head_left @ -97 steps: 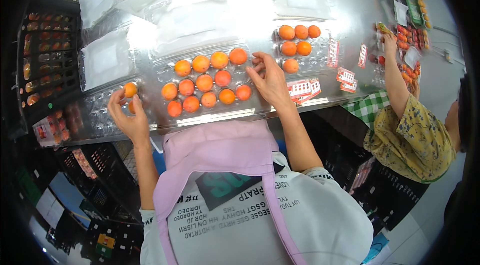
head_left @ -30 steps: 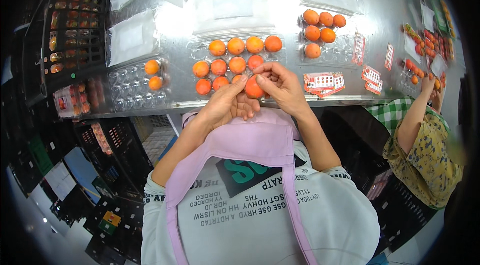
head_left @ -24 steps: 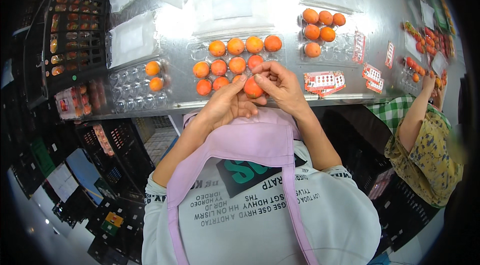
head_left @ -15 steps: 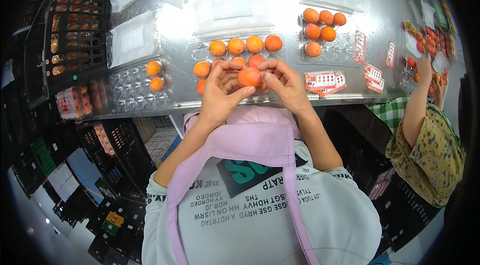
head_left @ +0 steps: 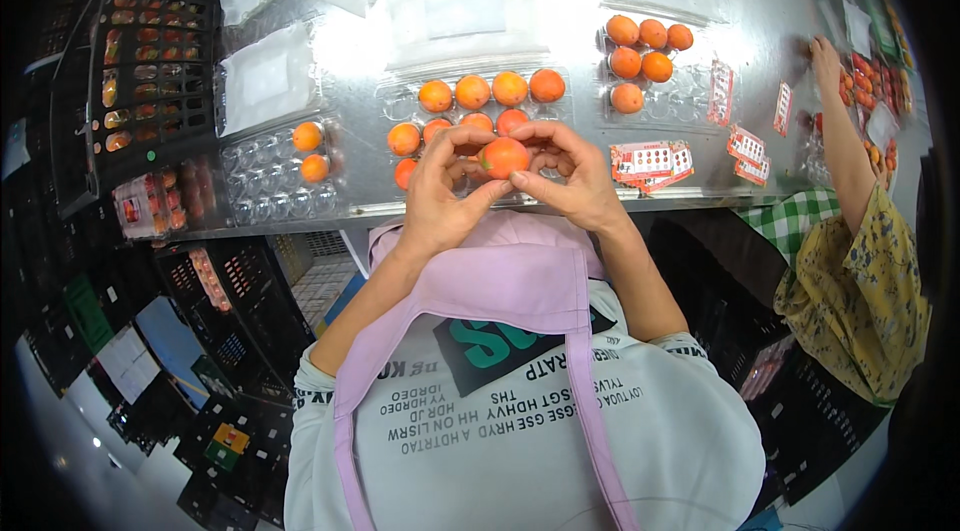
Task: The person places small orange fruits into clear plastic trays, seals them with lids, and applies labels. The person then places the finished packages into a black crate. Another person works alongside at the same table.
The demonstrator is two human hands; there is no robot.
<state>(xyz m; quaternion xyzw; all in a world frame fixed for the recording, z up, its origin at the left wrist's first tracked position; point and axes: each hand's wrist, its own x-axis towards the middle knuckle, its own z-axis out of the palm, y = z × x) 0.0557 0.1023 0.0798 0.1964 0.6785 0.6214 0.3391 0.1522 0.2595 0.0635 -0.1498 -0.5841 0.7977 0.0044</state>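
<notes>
Between both hands, above the steel table's near edge, is a round orange-red fruit (head_left: 505, 159) with a small greenish spot on its left side. My left hand (head_left: 450, 183) curls around the fruit's left side, thumb below it. My right hand (head_left: 568, 176) closes on its right side, its thumb at the lower edge. Just beyond the hands, a clear plastic tray (head_left: 572, 114) holds rows of similar fruits (head_left: 472, 92); my hands hide its near part.
To the left, a clear cavity tray (head_left: 262, 176) holds two fruits; another tray (head_left: 690, 91) at right is partly filled. Printed labels (head_left: 645, 161) lie by the near edge. Stacked packaging (head_left: 460, 16) stands behind, a black crate (head_left: 150, 81) far left. A co-worker's arm (head_left: 845, 131) reaches in at right.
The fruit has turned between my fingers, bringing the greenish spot into sight, and my right thumb has moved lower on it. The co-worker's arm has stretched farther across the table.
</notes>
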